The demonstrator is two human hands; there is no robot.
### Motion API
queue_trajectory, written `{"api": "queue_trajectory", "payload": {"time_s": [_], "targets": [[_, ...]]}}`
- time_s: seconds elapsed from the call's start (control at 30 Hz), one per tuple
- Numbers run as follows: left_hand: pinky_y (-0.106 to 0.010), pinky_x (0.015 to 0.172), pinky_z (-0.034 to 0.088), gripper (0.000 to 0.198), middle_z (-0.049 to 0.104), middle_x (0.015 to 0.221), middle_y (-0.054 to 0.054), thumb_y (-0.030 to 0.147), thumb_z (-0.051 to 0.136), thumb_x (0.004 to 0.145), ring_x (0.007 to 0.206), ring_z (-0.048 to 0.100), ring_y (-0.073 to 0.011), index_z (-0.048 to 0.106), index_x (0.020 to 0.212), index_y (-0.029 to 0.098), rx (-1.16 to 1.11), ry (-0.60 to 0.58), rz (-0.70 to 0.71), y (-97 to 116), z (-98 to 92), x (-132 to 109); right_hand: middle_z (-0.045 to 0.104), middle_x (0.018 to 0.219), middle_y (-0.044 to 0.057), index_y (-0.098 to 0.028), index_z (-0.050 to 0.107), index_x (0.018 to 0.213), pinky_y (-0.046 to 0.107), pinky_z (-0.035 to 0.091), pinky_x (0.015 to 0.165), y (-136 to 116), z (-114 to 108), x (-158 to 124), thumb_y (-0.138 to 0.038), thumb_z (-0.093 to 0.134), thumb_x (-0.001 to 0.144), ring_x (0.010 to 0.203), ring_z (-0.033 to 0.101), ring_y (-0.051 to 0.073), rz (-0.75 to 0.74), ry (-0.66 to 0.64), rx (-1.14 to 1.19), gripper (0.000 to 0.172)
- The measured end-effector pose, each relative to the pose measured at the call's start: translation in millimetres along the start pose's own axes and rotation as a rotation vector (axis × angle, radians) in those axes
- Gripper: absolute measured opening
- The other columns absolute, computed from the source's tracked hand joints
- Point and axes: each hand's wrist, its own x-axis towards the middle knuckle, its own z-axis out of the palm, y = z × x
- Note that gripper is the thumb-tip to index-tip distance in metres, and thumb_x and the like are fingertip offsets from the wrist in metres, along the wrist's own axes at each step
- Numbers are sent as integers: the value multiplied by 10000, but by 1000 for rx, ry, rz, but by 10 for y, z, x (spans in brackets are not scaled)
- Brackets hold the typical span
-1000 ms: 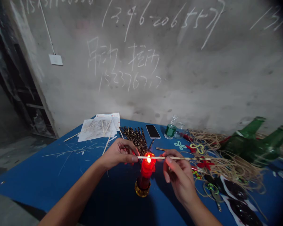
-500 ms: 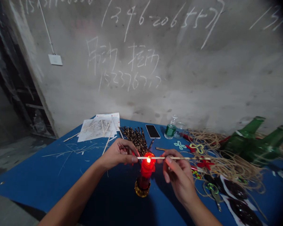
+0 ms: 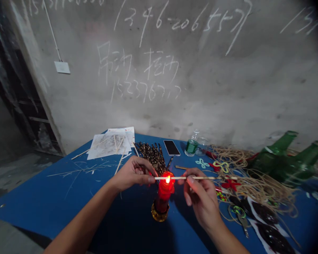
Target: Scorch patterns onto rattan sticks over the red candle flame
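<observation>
Holding a thin pale wooden stick level across the flame of a red candle, with the stick resting in neither a stand nor a rest, only in the air above the table. Pinching it from both sides: left hand closing around the end nearest the flame, right hand gripping between thumb and fingers, with the stick's far end sticking out past it. Judging the stick as light and stiff but slender, so probably quick to snap if bent and quick to scorch at the heated part; best taken hold of well to either side of the flame, with a light, even pinch. Showing an amber glass base beneath the candle, a heap of dark-speckled sticks just behind the left hand, and papers and a phone farther along the table. Showing also loose twine and green glass bottles toward the right.
</observation>
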Motion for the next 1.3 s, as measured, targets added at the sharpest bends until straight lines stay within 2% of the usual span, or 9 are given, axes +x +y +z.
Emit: {"api": "queue_trajectory", "payload": {"time_s": [0.27, 0.83, 1.07, 1.3], "targets": [[-133, 425, 402, 168, 714, 563, -1, 264, 963, 674, 436, 581, -60, 856, 789, 205, -27, -6, 23, 42, 35, -3, 728, 771, 25, -187, 743, 962, 169, 306, 377, 15, -18, 22, -438, 795, 930, 385, 501, 51, -27, 7, 14, 259], [-120, 410, 412, 196, 686, 579, 22, 332, 935, 746, 435, 582, -47, 820, 813, 189, -40, 88, 107, -19, -11, -12, 690, 717, 0, -198, 741, 932, 152, 284, 359, 52, -41, 51, -408, 756, 959, 378, 476, 43, -92, 112, 42, 212], [-130, 383, 378, 234, 677, 583, 15, 349, 927, 751, 417, 555, -50, 790, 804, 168, -49, 143, 119, 0, -3, -12, 666, 694, -2, -202, 738, 922, 164, 290, 335, 36, -42, 53, -388, 749, 940, 377, 463, 64, -104, 144, 54, 187], [-122, 375, 286, 255, 596, 489, 45, 373, 893, 792, 368, 459, -33, 752, 846, 167, -66, 209, 138, 17, -4, -18, 658, 683, 0, -205, 735, 906, 179, 283, 333, 25, -37, 51, -389, 758, 929, 371, 464, 74, -110, 166, 43, 187]]}}
